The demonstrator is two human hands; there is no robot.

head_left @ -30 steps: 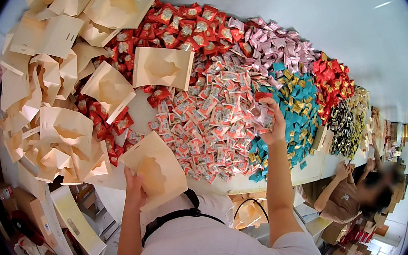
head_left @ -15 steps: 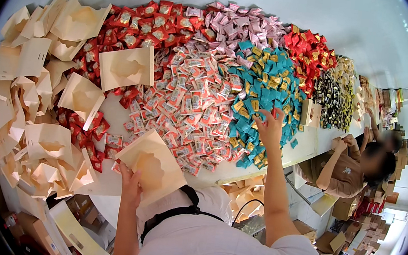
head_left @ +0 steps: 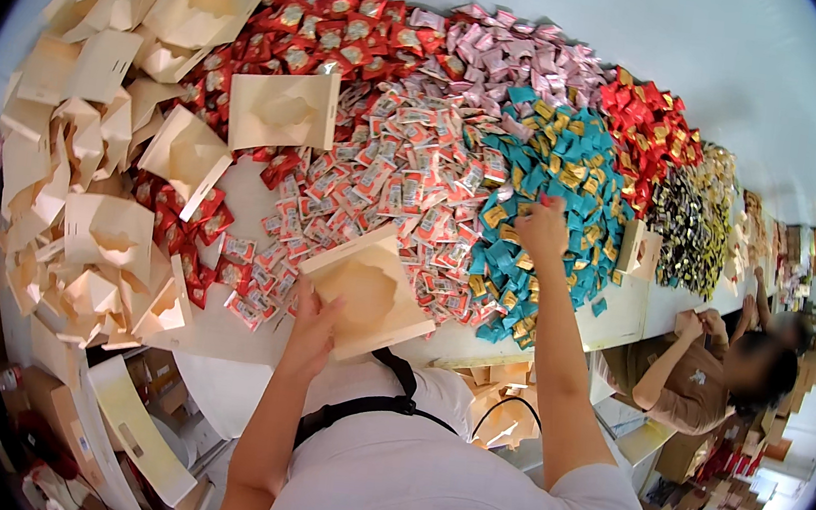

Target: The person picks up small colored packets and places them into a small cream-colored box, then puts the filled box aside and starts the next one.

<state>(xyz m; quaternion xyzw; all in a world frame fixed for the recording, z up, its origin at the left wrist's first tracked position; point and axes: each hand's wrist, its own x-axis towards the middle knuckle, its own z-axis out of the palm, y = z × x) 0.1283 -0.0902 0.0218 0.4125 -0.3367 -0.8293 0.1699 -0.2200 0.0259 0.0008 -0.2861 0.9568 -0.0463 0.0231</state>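
My left hand [head_left: 312, 328] grips the lower left edge of a cream cardboard box [head_left: 399, 330] with a wavy cut-out in its face, tilted in front of my waist. Its inside looks bare where it shows. My right hand [head_left: 543, 230] is over the pile of teal-and-gold wrapped sweets [head_left: 578, 179], its fingers curled together. A small reddish spot shows at those fingertips; what they hold, if anything, I cannot make out. Between both hands spreads a heap of white-and-orange wrapped sweets [head_left: 406, 179].
Many cream boxes [head_left: 97, 68] are stacked at the left; one box [head_left: 287, 80] lies on red packets [head_left: 337, 40]. Pink [head_left: 532, 53], red-and-gold [head_left: 645, 121] and black-and-gold sweets [head_left: 686, 241] lie farther off. At the right, a co-worker [head_left: 690, 383] works at the table [head_left: 611, 324].
My right hand has come down onto the teal-and-gold sweets, and its spread fingers have curled in. The held box appears farther right and higher as the whole view has shifted.
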